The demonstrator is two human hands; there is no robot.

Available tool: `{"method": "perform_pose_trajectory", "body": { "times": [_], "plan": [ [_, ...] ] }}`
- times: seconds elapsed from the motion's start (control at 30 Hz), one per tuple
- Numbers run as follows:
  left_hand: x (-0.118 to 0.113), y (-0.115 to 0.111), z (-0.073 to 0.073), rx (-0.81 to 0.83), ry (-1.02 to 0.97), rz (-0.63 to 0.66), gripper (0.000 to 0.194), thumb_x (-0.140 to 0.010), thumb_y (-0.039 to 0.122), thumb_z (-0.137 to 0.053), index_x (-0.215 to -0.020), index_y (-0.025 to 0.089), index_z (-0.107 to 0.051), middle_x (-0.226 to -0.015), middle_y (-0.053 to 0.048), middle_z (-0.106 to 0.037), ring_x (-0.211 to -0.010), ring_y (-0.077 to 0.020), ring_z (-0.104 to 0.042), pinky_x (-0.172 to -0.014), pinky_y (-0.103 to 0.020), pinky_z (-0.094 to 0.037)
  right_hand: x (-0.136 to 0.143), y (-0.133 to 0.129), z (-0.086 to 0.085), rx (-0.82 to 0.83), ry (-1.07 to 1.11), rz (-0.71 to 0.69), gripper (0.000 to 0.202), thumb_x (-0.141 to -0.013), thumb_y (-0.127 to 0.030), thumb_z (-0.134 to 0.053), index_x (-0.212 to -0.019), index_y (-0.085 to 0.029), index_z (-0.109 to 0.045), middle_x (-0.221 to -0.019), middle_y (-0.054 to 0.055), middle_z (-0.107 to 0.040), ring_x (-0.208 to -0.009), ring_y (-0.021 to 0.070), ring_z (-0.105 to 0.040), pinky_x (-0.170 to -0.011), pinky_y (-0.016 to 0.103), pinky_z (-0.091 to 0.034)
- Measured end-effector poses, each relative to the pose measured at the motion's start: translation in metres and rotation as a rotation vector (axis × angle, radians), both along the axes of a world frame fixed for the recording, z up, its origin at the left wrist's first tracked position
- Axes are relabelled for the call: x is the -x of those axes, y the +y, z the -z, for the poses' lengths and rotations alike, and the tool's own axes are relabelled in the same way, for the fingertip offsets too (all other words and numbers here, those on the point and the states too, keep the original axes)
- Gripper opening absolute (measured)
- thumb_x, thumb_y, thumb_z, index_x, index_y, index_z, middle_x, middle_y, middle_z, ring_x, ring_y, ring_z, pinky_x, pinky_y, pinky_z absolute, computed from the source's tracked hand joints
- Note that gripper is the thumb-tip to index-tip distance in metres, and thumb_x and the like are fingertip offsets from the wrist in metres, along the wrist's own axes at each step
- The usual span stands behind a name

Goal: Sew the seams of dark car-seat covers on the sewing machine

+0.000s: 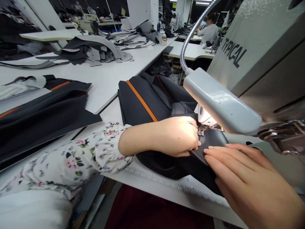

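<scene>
A black leather-like cover (140,105) with an orange stripe lies under the sewing machine's presser foot (201,129). Just left of the foot, my left hand (182,136) is closed on the cover, its fingers curled and pressed together at the edge. My right hand (247,178) lies on the cover to the right of the foot, fingers stretched out and flat on the black material. The needle area is lit by a grey lamp (221,101), which partly hides the machine head.
More black pieces with orange trim (47,117) lie on the left. Behind are grey and black strips (95,51), and a bottle (164,39). A measuring scale (171,184) runs along the front table edge. A person (208,31) sits far back.
</scene>
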State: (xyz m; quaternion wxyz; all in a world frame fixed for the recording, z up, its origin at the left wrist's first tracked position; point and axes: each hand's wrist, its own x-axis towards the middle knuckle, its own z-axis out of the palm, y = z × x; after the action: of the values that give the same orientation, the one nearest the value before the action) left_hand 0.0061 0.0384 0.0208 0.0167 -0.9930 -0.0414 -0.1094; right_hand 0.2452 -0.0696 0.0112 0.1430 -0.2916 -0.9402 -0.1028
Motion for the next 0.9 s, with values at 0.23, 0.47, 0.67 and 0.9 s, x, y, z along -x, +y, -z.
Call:
{"method": "perform_pose_trajectory", "body": {
  "times": [0.23, 0.47, 0.67, 0.9],
  "plan": [
    [0.001, 0.006, -0.001, 0.015, -0.039, -0.001, 0.012, -0.091, 0.019, -0.073, -0.099, 0.023, -0.081, -0.099, -0.004, -0.082, -0.094, -0.0206, -0.074, -0.089, -0.032, -0.055, 0.009, 0.005, -0.011, 0.022, 0.086, 0.094, 0.029, -0.092, -0.004, -0.044, -0.108, -0.018, -0.064, -0.103, 0.007, -0.074, -0.094, 0.0237, -0.067, -0.093, 0.044, -0.040],
    [-0.005, -0.001, 0.018, -0.084, -0.103, -0.031, 0.009, -0.094, 0.021, -0.073, -0.088, 0.018, -0.079, -0.106, -0.003, -0.081, -0.095, -0.0183, -0.075, -0.091, -0.030, -0.055, 0.008, 0.017, -0.015, -0.021, 0.093, 0.075, 0.030, -0.090, 0.000, -0.043, -0.103, -0.019, -0.062, -0.087, 0.003, -0.070, -0.083, 0.0227, -0.067, -0.084, 0.042, -0.040],
    [-0.015, -0.026, 0.046, -0.158, -0.287, -0.223, 0.022, -0.101, 0.020, -0.059, -0.090, 0.015, -0.078, -0.101, -0.006, -0.080, -0.079, -0.0169, -0.068, -0.094, -0.034, -0.055, -0.001, 0.021, -0.006, -0.025, 0.043, 0.069, 0.030, -0.090, -0.001, -0.046, -0.104, -0.020, -0.064, -0.081, 0.002, -0.067, -0.082, 0.0222, -0.068, -0.081, 0.040, -0.045],
    [-0.031, -0.047, 0.057, -0.287, -0.406, -0.390, 0.027, -0.095, 0.007, -0.051, -0.074, 0.013, -0.067, -0.075, -0.009, -0.068, -0.068, -0.0191, -0.059, -0.076, -0.035, -0.049, -0.008, 0.019, -0.005, -0.067, 0.045, 0.136, 0.029, -0.093, -0.003, -0.045, -0.105, -0.018, -0.067, -0.105, 0.007, -0.076, -0.089, 0.0242, -0.070, -0.087, 0.045, -0.048]
  ]
}}
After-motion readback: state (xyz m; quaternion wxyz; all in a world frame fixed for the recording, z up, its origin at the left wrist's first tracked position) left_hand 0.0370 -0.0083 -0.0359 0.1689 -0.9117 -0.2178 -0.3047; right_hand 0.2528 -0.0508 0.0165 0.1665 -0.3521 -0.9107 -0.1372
